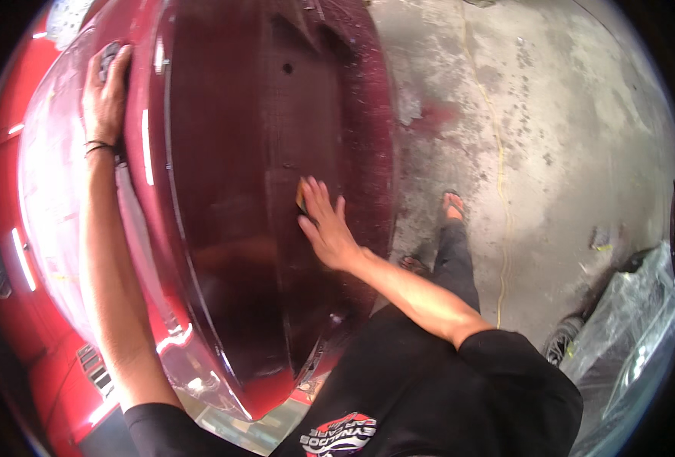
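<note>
A dark red car panel [219, 152], which looks like a trunk lid, fills the left and middle of the head view. My left hand [103, 107] rests far forward on the glossy bodywork, its fingers curled round a grey wad [109, 59] that looks like a cloth. Nearer the middle, my right hand [326, 228] lies over a small pad [301, 196] with an orange-yellow edge, pressing it against the duller, recessed part of the panel. Most of that pad is hidden under the fingers. A small round hole [287, 68] shows in the panel ahead of my right hand.
Stained concrete floor [566, 152] stretches along the right, crossed by a thin yellowish line [497, 152]. Clear plastic sheeting [627, 320] covers something at lower right, beside coiled dark material [564, 340]. My sandalled foot [452, 204] stands near the car's edge.
</note>
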`<state>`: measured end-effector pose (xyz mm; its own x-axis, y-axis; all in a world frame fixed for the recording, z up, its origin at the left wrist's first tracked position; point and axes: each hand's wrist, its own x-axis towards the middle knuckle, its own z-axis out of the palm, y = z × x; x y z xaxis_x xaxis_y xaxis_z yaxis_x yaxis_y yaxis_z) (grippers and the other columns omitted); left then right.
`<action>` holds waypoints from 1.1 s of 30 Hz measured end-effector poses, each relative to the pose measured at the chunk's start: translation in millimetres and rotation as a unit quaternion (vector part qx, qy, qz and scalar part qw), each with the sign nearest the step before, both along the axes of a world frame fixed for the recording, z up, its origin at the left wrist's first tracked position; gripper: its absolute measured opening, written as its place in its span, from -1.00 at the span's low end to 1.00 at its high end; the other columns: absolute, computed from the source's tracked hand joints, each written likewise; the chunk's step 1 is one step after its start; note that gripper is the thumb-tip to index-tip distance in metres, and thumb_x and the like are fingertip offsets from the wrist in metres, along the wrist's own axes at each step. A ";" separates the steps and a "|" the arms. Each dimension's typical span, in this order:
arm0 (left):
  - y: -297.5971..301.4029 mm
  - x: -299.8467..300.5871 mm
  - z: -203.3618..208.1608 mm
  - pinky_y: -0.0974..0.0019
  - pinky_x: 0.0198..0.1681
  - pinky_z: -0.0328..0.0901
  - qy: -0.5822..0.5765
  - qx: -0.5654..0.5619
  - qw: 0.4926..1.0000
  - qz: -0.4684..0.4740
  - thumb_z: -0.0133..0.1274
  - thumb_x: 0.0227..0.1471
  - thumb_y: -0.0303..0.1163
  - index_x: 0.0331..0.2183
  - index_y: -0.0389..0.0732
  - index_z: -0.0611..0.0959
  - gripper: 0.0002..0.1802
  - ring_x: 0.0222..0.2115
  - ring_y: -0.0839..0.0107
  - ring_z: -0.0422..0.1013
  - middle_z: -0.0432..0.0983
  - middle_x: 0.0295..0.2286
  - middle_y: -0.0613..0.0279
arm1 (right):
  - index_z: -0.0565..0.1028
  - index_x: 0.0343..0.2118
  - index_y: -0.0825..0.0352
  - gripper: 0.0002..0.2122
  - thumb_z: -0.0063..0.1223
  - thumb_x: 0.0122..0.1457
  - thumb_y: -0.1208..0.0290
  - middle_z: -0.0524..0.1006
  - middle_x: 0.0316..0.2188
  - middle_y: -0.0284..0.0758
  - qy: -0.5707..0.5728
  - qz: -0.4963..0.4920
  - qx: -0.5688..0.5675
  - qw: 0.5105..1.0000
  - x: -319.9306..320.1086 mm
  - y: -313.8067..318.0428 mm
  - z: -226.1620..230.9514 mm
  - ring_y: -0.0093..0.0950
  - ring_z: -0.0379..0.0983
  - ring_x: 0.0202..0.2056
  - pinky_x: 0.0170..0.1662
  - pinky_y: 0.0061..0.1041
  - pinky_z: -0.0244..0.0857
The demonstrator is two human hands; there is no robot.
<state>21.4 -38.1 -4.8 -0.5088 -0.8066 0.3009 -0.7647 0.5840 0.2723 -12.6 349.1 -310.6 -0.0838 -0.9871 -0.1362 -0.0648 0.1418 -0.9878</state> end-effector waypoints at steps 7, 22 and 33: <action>10.4 -8.2 -2.2 0.15 0.32 0.25 0.056 0.023 0.998 0.005 0.06 0.37 0.10 0.33 -0.03 0.49 -0.34 0.28 0.13 0.35 0.42 0.26 0.04 | -0.15 0.56 0.24 -0.33 -0.31 0.55 0.07 -0.21 0.60 -0.17 -0.043 -0.071 0.051 0.995 -103.3 -116.3 9.2 -0.12 -0.34 0.58 0.48 0.33 -0.36; 94.3 -3.4 6.7 0.04 0.25 0.34 -0.008 0.041 0.993 0.109 0.09 0.33 0.02 0.32 -0.13 0.44 -0.31 0.22 -0.03 0.44 0.51 0.19 -0.10 | 0.46 0.28 0.30 -0.30 -0.40 0.45 -0.22 0.47 0.26 0.04 0.150 0.070 0.356 0.920 -247.6 193.4 -126.3 -0.02 0.38 0.30 0.33 -0.11 0.23; 198.7 44.8 -6.4 -0.04 0.40 0.11 0.007 0.004 0.982 0.189 -0.20 0.43 0.20 0.39 -0.12 0.35 -0.24 0.34 -0.04 0.25 0.36 0.30 -0.10 | 0.56 0.16 0.39 -0.41 -0.39 0.47 0.01 0.48 0.25 0.01 0.276 -0.065 0.513 0.810 -409.9 388.2 -133.6 -0.04 0.40 0.29 0.38 -0.11 0.22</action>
